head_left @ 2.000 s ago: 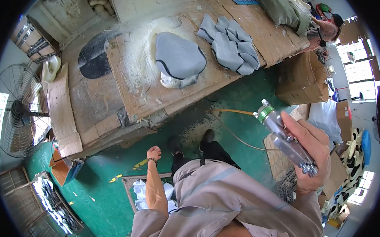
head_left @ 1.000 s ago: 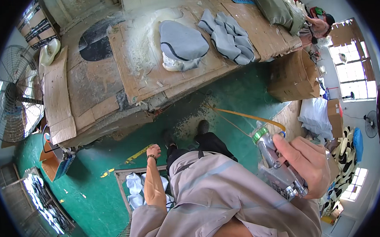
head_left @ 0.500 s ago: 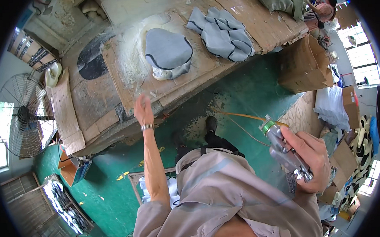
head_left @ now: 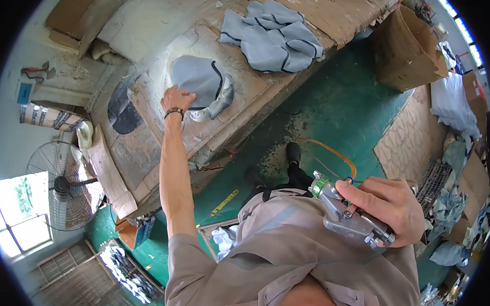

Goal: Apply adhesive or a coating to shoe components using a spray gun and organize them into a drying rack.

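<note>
On the worktable, a rounded grey fabric piece (head_left: 198, 78) with dark edging lies on top of a pale, glossy form (head_left: 202, 115). My left hand (head_left: 178, 99) reaches out to its near left edge, with bent fingers closed at the fabric's rim; the fingertips are partly hidden. In my right hand (head_left: 389, 207) is a metal spray gun (head_left: 346, 217) with a green ring, held in front of my body. Its nozzle end points up and to the left. Farther right on the table lies a loose heap of similar grey fabric pieces (head_left: 278, 36).
Dried whitish residue surrounds the form on the cardboard-covered worktable (head_left: 162, 140). An orange hose (head_left: 332, 149) runs near the spray gun. A tall cardboard box (head_left: 407, 53) stands beyond the table's right end. A large fan (head_left: 63, 185) is at the left, and a frame with pale cloth (head_left: 224, 238) stands by my left side.
My left hand has moved forward to the grey fabric piece and closed at its edge. The spray gun has come slightly left, nearer my body. The view has turned.
</note>
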`<state>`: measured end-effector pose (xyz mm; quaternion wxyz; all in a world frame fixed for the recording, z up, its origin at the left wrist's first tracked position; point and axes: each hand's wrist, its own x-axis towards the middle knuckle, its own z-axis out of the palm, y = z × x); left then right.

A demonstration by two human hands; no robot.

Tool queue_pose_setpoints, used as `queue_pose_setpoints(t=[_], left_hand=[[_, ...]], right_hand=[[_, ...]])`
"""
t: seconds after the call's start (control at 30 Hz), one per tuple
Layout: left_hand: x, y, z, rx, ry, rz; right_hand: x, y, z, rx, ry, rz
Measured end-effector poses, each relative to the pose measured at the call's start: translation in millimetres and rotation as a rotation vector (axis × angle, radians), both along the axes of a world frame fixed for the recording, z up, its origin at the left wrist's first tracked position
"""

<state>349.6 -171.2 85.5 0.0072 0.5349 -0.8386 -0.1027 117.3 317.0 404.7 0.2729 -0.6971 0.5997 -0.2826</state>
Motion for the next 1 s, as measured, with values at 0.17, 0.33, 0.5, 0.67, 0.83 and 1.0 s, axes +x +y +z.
queue_pose_setpoints(t=[0.17,0.33,0.5,0.67,0.83,1.0], left_hand=[[18.2,-2.4,-22.2,0.082,0.131,-0.082],[47.8,74.4,-14.5,-0.001,0.744,0.097],[115.6,197.3,-73.5,0.164,0.956,0.525],[227.2,330.3,-220.7,0.567,-0.425,0.151],[282.2,509.2,-244.5,0.858,-0.199,-0.02],[275.2,531.2,-251.7,0.98,-0.057,0.438]], right_hand=[[-37.5,2.9,-9.8,-0.003,-0.042,-0.134],[-74.7,-3.1,-11.9,0.05,-0.048,-0.068],[-101.7,-33.5,-16.7,-0.031,-0.052,-0.083],[-113.6,-72.8,-12.4,-0.035,-0.114,-0.023],[-100.3,-105.4,-9.5,-0.08,-0.007,-0.033],[-82.3,-131.6,-6.2,-0.053,-0.026,0.248]])
